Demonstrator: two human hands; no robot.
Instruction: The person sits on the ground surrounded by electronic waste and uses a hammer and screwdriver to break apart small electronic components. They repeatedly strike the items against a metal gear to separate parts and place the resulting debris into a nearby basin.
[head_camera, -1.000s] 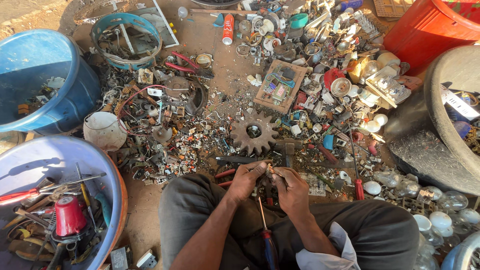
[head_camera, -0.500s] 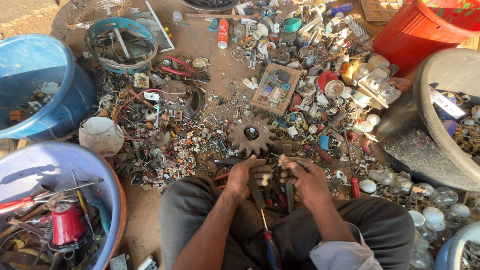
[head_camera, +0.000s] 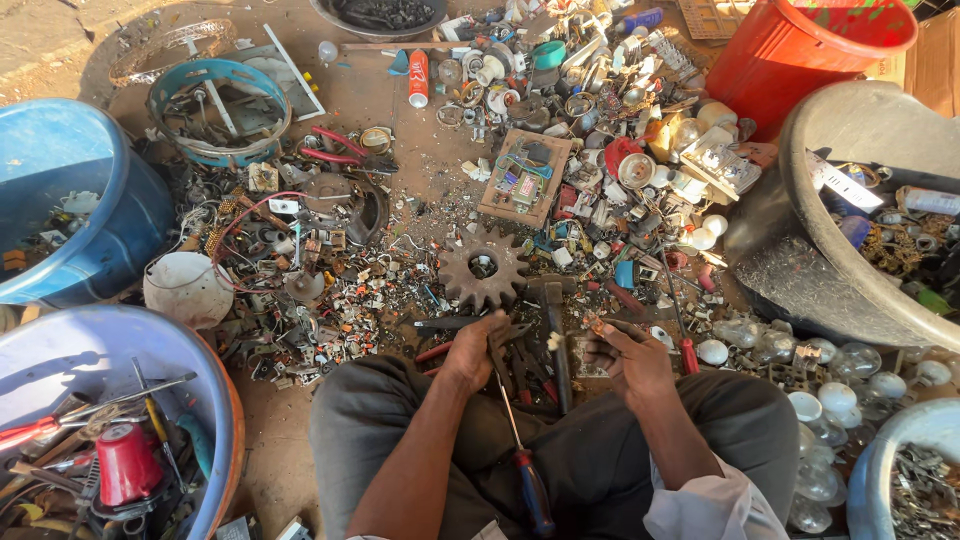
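Scrap lay between my knees. My left hand (head_camera: 478, 350) gripped dark pliers (head_camera: 505, 340), presumably to work the small metal piece (head_camera: 598, 325) my right hand (head_camera: 632, 358) pinched steady just beside a hammer (head_camera: 555, 340). What that piece was, I couldn't make out; fingers hid most of it.

Your left hand (head_camera: 478, 352) and right hand (head_camera: 632, 358) sit between your knees, a blue-and-red-handled screwdriver (head_camera: 522, 452) lying between them. Beyond them: toothed rusty metal gear (head_camera: 484, 267). Far left: deep blue plastic tub (head_camera: 70, 200). Far right: wide grey metal basin (head_camera: 850, 240), red plastic bucket (head_camera: 800, 55) behind it.
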